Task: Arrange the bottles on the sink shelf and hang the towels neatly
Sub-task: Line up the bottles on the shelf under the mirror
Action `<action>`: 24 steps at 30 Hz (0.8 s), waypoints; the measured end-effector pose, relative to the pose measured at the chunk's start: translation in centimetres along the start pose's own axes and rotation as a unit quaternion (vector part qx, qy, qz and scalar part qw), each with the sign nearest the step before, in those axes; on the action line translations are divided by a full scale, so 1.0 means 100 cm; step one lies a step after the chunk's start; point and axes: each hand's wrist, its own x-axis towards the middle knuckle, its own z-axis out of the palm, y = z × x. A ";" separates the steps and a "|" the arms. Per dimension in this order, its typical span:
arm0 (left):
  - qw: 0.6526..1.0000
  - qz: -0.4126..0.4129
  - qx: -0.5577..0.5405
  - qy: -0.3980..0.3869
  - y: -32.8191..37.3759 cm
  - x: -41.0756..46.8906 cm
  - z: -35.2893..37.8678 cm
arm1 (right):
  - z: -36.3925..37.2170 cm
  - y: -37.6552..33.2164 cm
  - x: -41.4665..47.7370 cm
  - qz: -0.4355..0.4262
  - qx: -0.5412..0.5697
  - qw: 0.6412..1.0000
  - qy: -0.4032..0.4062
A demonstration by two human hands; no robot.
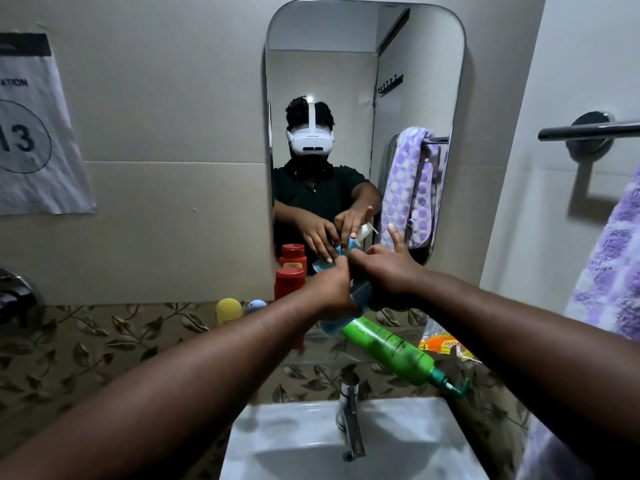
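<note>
Now gripping the blue pump bottle (361, 293) with the left hand (330, 289), fingers curled round it; pinching its top with the right hand (388, 271), one finger straight. Just below the fingers, lying sideways: green pump bottle (388, 351).

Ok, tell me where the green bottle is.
Head view, right of centre: the green bottle lies on its side on the shelf above the tap, left of the orange packet.

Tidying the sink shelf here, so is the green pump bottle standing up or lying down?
Lying down. The green pump bottle rests on its side, with its pump end pointing toward the lower right.
</note>
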 end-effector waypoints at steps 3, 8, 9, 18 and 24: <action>0.998 -0.013 -0.055 0.023 -0.002 0.000 0.004 | -0.003 0.001 -0.006 -0.052 -0.052 0.996 0.046; 0.991 -0.044 -0.088 0.088 -0.007 -0.001 0.010 | 0.005 0.001 -0.020 -0.123 -0.135 0.948 0.262; 0.990 -0.048 -0.086 0.102 -0.007 -0.002 0.012 | 0.010 0.000 -0.021 -0.137 -0.153 0.917 0.341; 0.978 -0.054 -0.110 0.171 0.001 -0.013 0.022 | 0.051 -0.010 0.003 0.144 0.472 0.851 0.177; 0.984 -0.029 -0.071 0.162 -0.005 -0.019 0.018 | 0.076 -0.015 0.018 0.135 0.512 0.840 0.121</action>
